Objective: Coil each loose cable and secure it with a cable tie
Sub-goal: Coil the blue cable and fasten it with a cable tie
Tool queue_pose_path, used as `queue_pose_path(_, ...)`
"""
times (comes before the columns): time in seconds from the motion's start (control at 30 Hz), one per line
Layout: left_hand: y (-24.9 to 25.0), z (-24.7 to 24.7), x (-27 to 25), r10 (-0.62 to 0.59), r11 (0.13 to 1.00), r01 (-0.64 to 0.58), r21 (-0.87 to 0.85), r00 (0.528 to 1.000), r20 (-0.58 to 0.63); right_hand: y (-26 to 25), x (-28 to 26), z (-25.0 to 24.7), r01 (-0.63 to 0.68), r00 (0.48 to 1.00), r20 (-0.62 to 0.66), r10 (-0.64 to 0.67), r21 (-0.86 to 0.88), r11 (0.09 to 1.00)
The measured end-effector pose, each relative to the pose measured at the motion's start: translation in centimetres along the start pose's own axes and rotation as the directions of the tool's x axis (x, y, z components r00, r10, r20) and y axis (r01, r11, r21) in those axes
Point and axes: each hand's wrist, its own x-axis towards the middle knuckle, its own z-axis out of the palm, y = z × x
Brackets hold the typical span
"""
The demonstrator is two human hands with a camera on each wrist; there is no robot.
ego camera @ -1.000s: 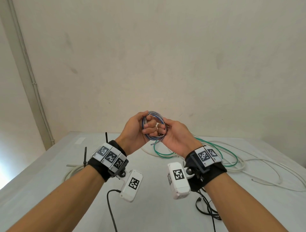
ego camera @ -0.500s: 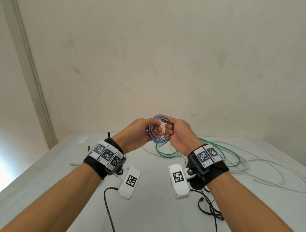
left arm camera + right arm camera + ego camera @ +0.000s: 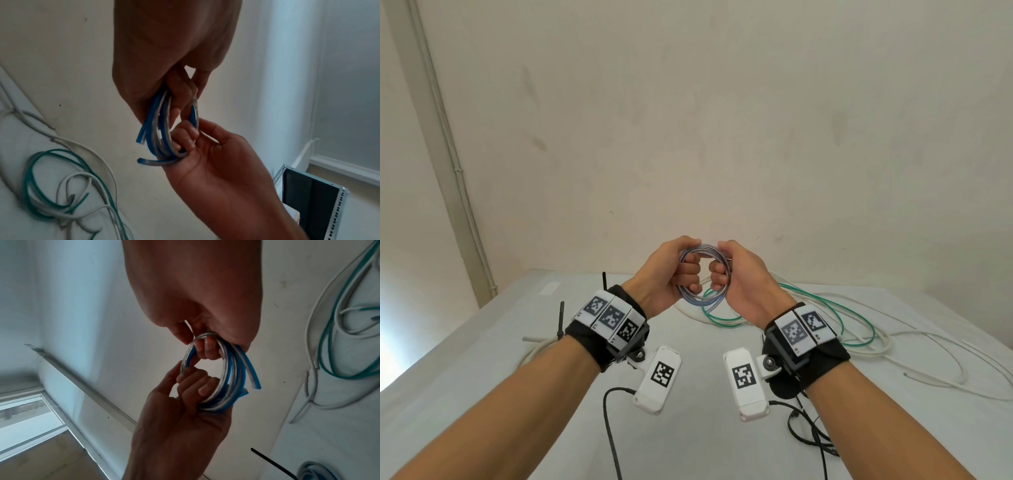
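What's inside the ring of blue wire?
Curled fingers of both hands poke through the blue wire ring, gripping it. Where the wire passes inside the fists is covered.

Part of a tied white cable coil [image 3: 536, 349] behind the left forearm, its black cable tie [image 3: 560, 320] upright.

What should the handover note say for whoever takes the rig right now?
Left hand: grips the left side of the blue-and-clear cable coil, held above the table.
Right hand: grips the coil's right side.
Done: this cable is wound into a small coil; both cut ends stick out loose.
Left: no tie on it yet. Black cable ties stand by the left wrist. The green cable and white cables lie loose on the table.
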Motion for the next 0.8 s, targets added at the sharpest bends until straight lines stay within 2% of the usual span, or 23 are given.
queue_pose_path(0.13,-0.8,0.1,-0.1,0.068,0.997,-0.067,0.025,0.995,-0.078,0.3,-0.5,0.3,-0.114,0.993,0.035,0.116,-0.061,0.992)
queue_pose_path(0.3,-1.0,0.5,-0.3,0.115,0.993,-0.117,-0.017,0.989,-0.090,0.1,-1.1,0.0,-0.203,0.967,0.185,0.177,0.130,0.971)
queue_pose_path(0.43,-0.8,0.8,-0.4,0.056,0.995,-0.058,-0.087,0.998,-0.024,-0.2,-1.6,0.0,-0.173,0.973,0.182,0.140,0.178,0.969)
queue_pose_path(0.6,-0.7,1.3,-0.7,-0.022,0.995,0.029,-0.097,0.997,0.071,-0.5,-1.7,-0.4,-0.105,0.986,0.141,0.089,0.110,0.988)
queue_pose_path(0.8,-1.1,1.6,-0.4,0.004,0.998,0.000,-0.060,0.997,0.071,-0.5,-1.9,-0.8,-0.053,0.991,0.121,0.048,0.038,0.998)
